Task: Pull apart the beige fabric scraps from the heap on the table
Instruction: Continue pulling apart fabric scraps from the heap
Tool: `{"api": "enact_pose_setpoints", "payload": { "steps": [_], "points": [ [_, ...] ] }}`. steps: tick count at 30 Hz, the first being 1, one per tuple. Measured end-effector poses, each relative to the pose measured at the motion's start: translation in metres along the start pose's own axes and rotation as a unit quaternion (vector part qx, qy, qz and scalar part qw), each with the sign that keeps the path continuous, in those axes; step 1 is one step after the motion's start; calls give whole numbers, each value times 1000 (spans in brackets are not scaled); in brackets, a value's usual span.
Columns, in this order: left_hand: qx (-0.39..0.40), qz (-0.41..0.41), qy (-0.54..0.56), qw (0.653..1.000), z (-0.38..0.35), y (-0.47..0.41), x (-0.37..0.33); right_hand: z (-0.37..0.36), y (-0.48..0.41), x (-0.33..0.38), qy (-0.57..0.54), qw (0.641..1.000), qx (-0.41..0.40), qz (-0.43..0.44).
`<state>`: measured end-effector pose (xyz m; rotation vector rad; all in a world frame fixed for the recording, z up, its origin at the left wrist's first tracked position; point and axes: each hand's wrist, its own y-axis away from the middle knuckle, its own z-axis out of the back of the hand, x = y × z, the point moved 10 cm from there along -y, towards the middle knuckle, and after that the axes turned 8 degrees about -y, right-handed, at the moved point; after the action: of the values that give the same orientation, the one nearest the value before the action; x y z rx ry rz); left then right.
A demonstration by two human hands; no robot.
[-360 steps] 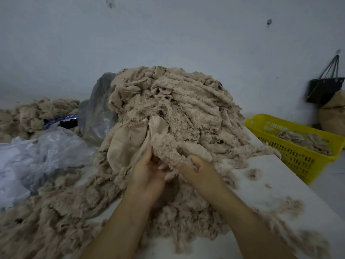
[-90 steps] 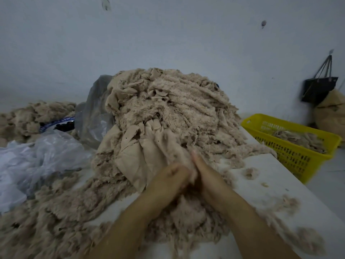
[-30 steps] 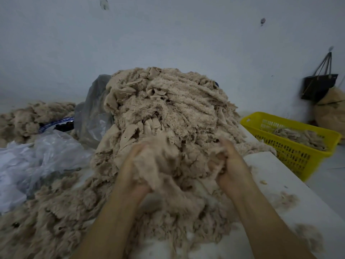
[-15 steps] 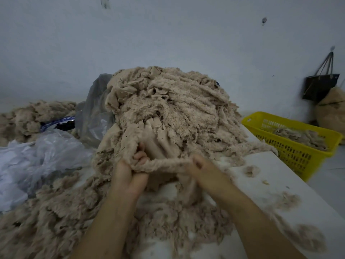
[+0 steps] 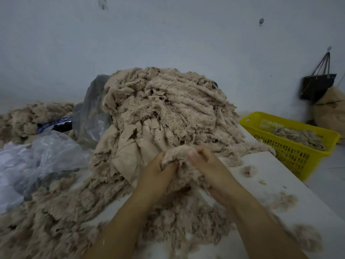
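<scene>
While shaggy beige heap [image 5: 177,101] mounds behind, left hand [image 5: 158,172] and right hand [image 5: 210,165] each curl round same fuzzy scrap [image 5: 177,153].

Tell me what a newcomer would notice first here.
The tall heap of beige fabric scraps fills the middle of the white table. At its near foot the left hand and right hand both grip one fluffy clump. A yellow basket holding a few scraps stands at the right, beyond the table's edge, and crumpled clear plastic lies at the left.
</scene>
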<state>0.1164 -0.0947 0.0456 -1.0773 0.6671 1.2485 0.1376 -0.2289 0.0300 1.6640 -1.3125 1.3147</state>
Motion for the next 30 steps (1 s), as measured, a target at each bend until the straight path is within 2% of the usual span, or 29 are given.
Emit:
{"api": "enact_pose_setpoints", "payload": {
  "steps": [2,4,6,7,8,9,11,12,13,15,18,21,22,24,26,28,30],
  "points": [
    [19,6,33,999,-4,-1,3,-15,2,-9,77,996,52,-11],
    [59,35,112,991,-13,-1,10,-16,2,-11,81,995,58,-10],
    [84,62,185,977,-16,0,16,-9,1,7,87,995,41,33],
    [56,46,174,982,-6,-2,15,-1,1,22,57,995,22,78],
    [-3,23,141,990,10,-5,14,19,2,35,-32,992,-29,115],
    [-87,5,105,991,31,-5,14,49,6,42,-175,970,-105,129],
    [-264,15,70,962,72,2,19,98,14,38,-437,860,-204,168],
    [-333,32,68,940,87,8,27,114,17,27,-502,814,-238,167],
    [-380,56,63,921,98,13,35,119,19,17,-523,797,-263,149],
    [-396,116,42,910,103,15,54,113,13,-1,-494,820,-275,93],
    [-291,195,93,932,80,5,78,89,2,-10,-361,899,-244,39],
    [-201,192,51,959,60,0,64,58,-8,-15,-168,968,-188,-7],
    [-164,173,80,968,49,-4,58,48,-9,-21,-104,981,-164,-24],
    [-56,133,228,963,19,-9,40,24,-10,-32,21,993,-101,-55],
    [28,110,346,931,-2,-8,27,3,-9,-42,66,995,-30,-75],
    [77,93,346,930,-15,-3,19,-11,-6,-47,38,995,8,-92],
    [73,100,300,946,-18,0,22,-9,-7,-39,54,996,-19,-73]
  ]
}}
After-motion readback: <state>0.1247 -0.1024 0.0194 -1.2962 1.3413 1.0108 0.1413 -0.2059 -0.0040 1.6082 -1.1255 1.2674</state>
